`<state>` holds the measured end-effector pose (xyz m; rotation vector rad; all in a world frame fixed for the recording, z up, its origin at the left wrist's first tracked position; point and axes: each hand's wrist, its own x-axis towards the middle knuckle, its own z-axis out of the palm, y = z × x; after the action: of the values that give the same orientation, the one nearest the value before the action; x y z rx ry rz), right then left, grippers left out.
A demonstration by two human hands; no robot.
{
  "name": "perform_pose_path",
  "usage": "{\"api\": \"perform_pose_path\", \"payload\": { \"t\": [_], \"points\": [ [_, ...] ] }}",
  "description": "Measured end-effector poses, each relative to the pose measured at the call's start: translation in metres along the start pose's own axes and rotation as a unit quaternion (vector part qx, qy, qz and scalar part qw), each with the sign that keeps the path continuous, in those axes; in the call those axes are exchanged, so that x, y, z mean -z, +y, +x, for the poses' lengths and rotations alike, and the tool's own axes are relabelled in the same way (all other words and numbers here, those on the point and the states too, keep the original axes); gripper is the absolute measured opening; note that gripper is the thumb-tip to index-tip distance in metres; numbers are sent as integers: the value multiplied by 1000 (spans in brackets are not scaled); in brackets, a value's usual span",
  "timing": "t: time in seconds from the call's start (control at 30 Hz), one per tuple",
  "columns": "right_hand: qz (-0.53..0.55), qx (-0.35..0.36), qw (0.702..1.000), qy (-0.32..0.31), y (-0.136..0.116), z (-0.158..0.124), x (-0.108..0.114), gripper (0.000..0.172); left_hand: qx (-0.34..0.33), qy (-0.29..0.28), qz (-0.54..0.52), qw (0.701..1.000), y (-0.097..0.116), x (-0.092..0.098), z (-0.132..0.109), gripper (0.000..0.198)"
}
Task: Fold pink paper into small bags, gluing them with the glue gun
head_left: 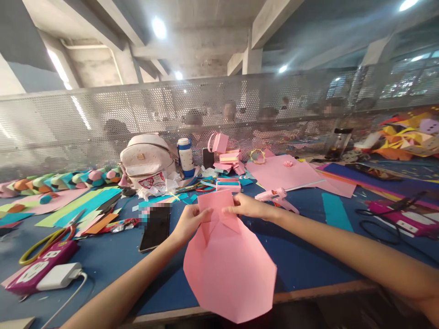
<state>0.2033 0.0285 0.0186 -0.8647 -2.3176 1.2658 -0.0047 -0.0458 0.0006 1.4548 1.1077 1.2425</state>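
Note:
A large piece of pink paper, cut with angled edges and folded near its narrow far end, is held up in front of me over the table's front edge. My left hand pinches the left side of the narrow end, thumb on top. On the opposite side, my right hand grips the same end with its thumb pressed on the fold. The fingers beneath the paper are hidden. Just beyond my right hand lies a pink glue gun. A dark phone rests left of my left hand.
Scissors and a magenta power strip with a white charger lie at left. A backpack and bottle stand by the perforated metal screen. Another power strip with black cables sits right, near a blue paper strip.

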Motion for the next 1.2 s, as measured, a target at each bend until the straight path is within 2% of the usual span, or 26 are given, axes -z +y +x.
{"api": "perform_pose_path", "payload": {
  "t": [0.13,0.27,0.37,0.6,0.67,0.7,0.77,0.83,0.9,0.97,1.03,1.07,1.1,1.17,1.2],
  "points": [
    [-26,10,1000,6,3,-3,5,39,-19,14,-11,1000,-1,-1,0,40],
    [-44,23,997,54,-2,-3,9,33,-20,-4,-15,1000,-4,-1,2,38],
    [-56,27,996,64,-5,-5,12,29,-6,-28,-4,1000,-4,0,3,36],
    [-45,-18,999,0,-9,-16,14,29,29,-67,30,997,7,4,1,34],
    [-8,-30,999,-9,-8,-19,10,34,26,-47,18,998,9,5,2,38],
    [19,-34,999,5,-7,-22,7,38,12,-18,1,1000,9,6,3,40],
    [87,-37,993,68,-4,-27,-1,47,-52,91,-38,994,10,9,6,40],
    [163,-32,975,146,0,-32,-11,53,-142,225,-52,963,15,15,8,35],
    [246,-35,949,195,2,-36,-22,50,-203,290,-37,934,26,20,7,29],
    [321,-47,920,220,2,-37,-32,44,-330,360,14,873,40,21,1,24],
    [382,-46,893,233,1,-35,-40,39,-474,378,88,791,53,15,-11,27],
    [406,-40,881,240,0,-33,-44,37,-534,355,159,751,57,8,-19,31],
    [422,-35,871,247,-2,-31,-47,33,-579,304,257,712,59,0,-28,33],
    [433,-43,863,256,-7,-29,-54,23,-565,111,469,669,55,-19,-42,33],
    [431,-54,865,252,-10,-30,-57,19,-558,41,542,627,50,-28,-47,35]
  ]
}}
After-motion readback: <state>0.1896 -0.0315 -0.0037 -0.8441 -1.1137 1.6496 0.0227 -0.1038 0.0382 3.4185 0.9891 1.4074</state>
